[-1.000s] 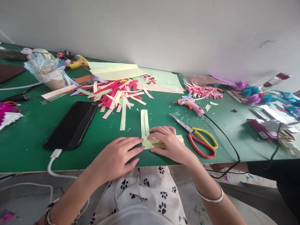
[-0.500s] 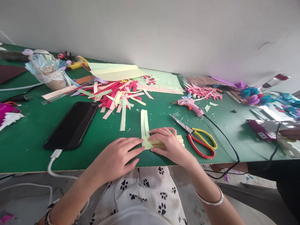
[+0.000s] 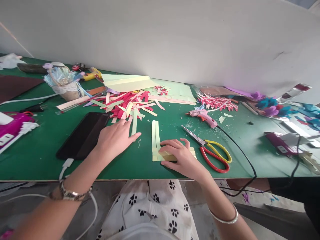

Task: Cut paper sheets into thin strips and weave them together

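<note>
My left hand reaches over the table with fingers stretched forward and thumb apart, beside a loose pale green paper strip. Its fingertips are close to the heap of red, pink and pale paper strips. Flat on the interlaced pale green and yellow strips rests my right hand, fingers spread and covering part of them. Two of these strips point away from me; others run out to the right under the hand. Scissors with one red and one yellow handle lie right of my right hand.
A black phone on a white cable lies at left. A pink glue gun with a black cord sits behind the scissors. Pale paper sheets and a woven red-and-white piece lie near the wall. A decorated basket stands back left.
My left hand has left the interlaced strips and moved left and forward to the loose green strip. My right hand stays on the interlaced strips. The view has shifted slightly.
</note>
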Demonstrator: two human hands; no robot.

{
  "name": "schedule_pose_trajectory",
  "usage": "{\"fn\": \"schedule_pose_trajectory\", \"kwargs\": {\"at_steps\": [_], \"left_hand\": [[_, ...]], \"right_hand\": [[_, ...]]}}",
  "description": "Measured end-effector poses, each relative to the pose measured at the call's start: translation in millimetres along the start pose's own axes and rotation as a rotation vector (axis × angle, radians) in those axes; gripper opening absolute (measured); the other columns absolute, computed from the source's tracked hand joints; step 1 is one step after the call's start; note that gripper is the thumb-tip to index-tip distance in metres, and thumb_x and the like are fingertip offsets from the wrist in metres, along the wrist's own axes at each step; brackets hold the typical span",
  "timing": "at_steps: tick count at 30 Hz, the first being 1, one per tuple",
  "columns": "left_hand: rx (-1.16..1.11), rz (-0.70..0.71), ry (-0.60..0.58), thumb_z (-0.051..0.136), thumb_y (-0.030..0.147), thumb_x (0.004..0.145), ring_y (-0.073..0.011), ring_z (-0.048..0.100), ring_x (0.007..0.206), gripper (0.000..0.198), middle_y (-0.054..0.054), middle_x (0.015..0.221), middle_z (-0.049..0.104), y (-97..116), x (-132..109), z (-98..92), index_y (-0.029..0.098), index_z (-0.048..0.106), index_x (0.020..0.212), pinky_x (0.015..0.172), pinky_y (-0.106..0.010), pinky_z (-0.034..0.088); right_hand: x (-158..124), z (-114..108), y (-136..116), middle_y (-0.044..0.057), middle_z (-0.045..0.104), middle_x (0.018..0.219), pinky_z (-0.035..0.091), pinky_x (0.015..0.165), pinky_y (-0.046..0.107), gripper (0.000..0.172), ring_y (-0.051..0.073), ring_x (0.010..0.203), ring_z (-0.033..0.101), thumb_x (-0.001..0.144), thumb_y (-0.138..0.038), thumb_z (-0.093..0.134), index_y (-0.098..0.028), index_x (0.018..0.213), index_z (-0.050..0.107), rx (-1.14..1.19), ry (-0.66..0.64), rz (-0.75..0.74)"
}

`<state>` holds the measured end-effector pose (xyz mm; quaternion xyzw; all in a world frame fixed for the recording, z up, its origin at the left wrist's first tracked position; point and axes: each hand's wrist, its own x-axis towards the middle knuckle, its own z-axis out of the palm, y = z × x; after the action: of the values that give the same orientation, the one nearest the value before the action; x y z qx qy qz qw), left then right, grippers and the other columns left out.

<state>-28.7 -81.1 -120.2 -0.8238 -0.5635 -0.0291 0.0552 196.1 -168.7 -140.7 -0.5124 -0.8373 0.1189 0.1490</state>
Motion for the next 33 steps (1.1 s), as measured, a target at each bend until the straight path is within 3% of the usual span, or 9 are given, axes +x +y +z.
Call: {"fn": "schedule_pose_trajectory", "kwargs": {"at_steps": [3, 6, 10, 15, 22, 26, 29, 31, 33], "left_hand": [[0.036, -0.072, -0.116, 0.039, 0.054, 0.084, -0.0314, 0.063, 0.086, 0.051, -0.016, 0.107, 0.062, 2, 24, -0.6, 0.012, 0.061, 0.104, 0.059, -0.036, 0.050], [0.027, -0.114, -0.113, 0.043, 0.047, 0.084, -0.0296, 0.063, 0.082, 0.042, -0.016, 0.107, 0.062, 5, 36, 2.3, 0.012, 0.061, 0.099, 0.062, -0.036, 0.049], [-0.032, -0.124, -0.106, 0.044, 0.039, 0.086, -0.0279, 0.063, 0.081, 0.032, -0.015, 0.108, 0.061, 6, 38, 7.5, 0.014, 0.061, 0.095, 0.061, -0.033, 0.047], [-0.075, -0.115, -0.092, 0.042, 0.034, 0.087, -0.0261, 0.063, 0.080, 0.027, -0.012, 0.106, 0.061, 4, 36, 11.2, 0.016, 0.062, 0.082, 0.056, -0.031, 0.045], [-0.094, -0.068, -0.043, 0.042, 0.043, 0.087, -0.0248, 0.062, 0.080, 0.032, -0.012, 0.107, 0.060, 5, 36, 17.5, 0.017, 0.057, 0.099, 0.058, -0.030, 0.044], [-0.065, -0.047, 0.004, 0.045, 0.038, 0.086, -0.0226, 0.061, 0.078, 0.032, -0.011, 0.111, 0.056, 7, 35, 17.4, 0.016, 0.056, 0.106, 0.056, -0.029, 0.044], [-0.157, 0.117, 0.137, 0.042, 0.034, 0.088, -0.0213, 0.059, 0.086, 0.029, -0.009, 0.109, 0.056, 13, 21, 9.0, 0.017, 0.056, 0.108, 0.058, -0.026, 0.045], [-0.266, 0.388, 0.221, 0.038, 0.030, 0.090, -0.0193, 0.058, 0.091, 0.027, -0.007, 0.104, 0.058, 19, 5, 1.3, 0.018, 0.058, 0.105, 0.067, -0.027, 0.047], [-0.366, 0.636, 0.180, 0.035, 0.022, 0.092, -0.0150, 0.057, 0.088, 0.027, -0.005, 0.100, 0.059, 28, -12, -4.4, 0.020, 0.058, 0.106, 0.072, -0.024, 0.047]], "right_hand": [[-2, -1, 0, 0.004, 0.058, 0.119, 0.023, 0.100, 0.049, 0.021, 0.021, 0.106, 0.055, 0.085, -0.038, 0.052, -0.026, 0.102, 0.057, 0.023, 0.002, 0.001], [-4, -4, 2, 0.004, 0.056, 0.121, 0.017, 0.103, 0.051, 0.024, 0.020, 0.105, 0.056, 0.086, -0.038, 0.049, -0.027, 0.108, 0.053, 0.086, 0.019, 0.042], [-11, -9, 8, 0.005, 0.056, 0.119, 0.010, 0.105, 0.053, 0.023, 0.021, 0.107, 0.055, 0.088, -0.036, 0.045, -0.027, 0.109, 0.049, 0.164, 0.117, 0.148], [-25, -11, 17, 0.004, 0.057, 0.114, 0.009, 0.105, 0.052, 0.018, 0.022, 0.106, 0.055, 0.088, -0.033, 0.045, -0.028, 0.104, 0.050, 0.156, 0.235, 0.240], [-25, -19, 20, 0.002, 0.060, 0.106, 0.012, 0.105, 0.049, 0.014, 0.020, 0.101, 0.057, 0.089, -0.030, 0.044, -0.026, 0.100, 0.052, 0.147, 0.242, 0.216], [-21, -25, 20, 0.003, 0.059, 0.109, 0.025, 0.101, 0.044, 0.022, 0.020, 0.105, 0.054, 0.087, -0.032, 0.049, -0.026, 0.108, 0.051, 0.098, 0.105, 0.120], [-21, -21, 20, 0.004, 0.058, 0.112, 0.028, 0.098, 0.043, 0.026, 0.020, 0.106, 0.053, 0.085, -0.032, 0.053, -0.027, 0.110, 0.051, 0.058, 0.019, 0.083], [-22, -16, 21, 0.003, 0.057, 0.112, 0.027, 0.099, 0.043, 0.025, 0.020, 0.105, 0.053, 0.084, -0.031, 0.055, -0.027, 0.109, 0.052, 0.049, 0.000, 0.071], [-23, -12, 21, 0.003, 0.057, 0.113, 0.026, 0.099, 0.044, 0.025, 0.019, 0.104, 0.053, 0.083, -0.031, 0.056, -0.027, 0.108, 0.053, 0.040, -0.006, 0.067]]}}
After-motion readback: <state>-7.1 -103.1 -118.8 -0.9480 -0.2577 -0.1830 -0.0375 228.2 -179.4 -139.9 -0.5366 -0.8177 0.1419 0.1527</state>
